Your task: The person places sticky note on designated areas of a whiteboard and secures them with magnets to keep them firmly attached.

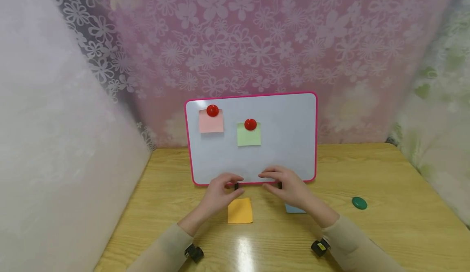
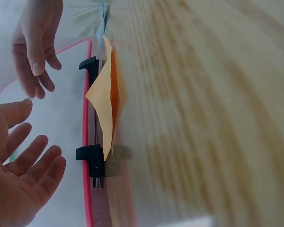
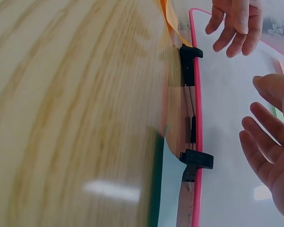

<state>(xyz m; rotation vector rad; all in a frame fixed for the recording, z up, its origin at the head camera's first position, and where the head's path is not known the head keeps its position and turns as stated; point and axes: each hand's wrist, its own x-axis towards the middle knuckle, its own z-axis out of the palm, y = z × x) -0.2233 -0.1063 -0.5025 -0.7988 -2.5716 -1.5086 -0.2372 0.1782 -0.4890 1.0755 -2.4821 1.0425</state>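
A whiteboard [image 1: 286, 137] with a pink frame stands upright on black stand clips [image 3: 197, 159]. My left hand [image 1: 218, 191] hovers before its lower edge, fingers loosely bent and nothing between them. Facing it, my right hand [image 1: 290, 185] is held the same way, also holding nothing, with a gap between the two hands. Below the left hand an orange sticky note [image 1: 240, 211] lies on the table, its edges curling up in the left wrist view. A blue sticky note [image 1: 294, 209] lies partly hidden under the right wrist.
On the board, red round magnets [image 1: 212, 110] hold a pink note [image 1: 211, 124] at upper left and a green note [image 1: 249, 138] near the middle. A green magnet [image 1: 359, 203] lies on the wooden table [image 1: 404, 223] at right. A flowered curtain [image 1: 227, 39] hangs behind.
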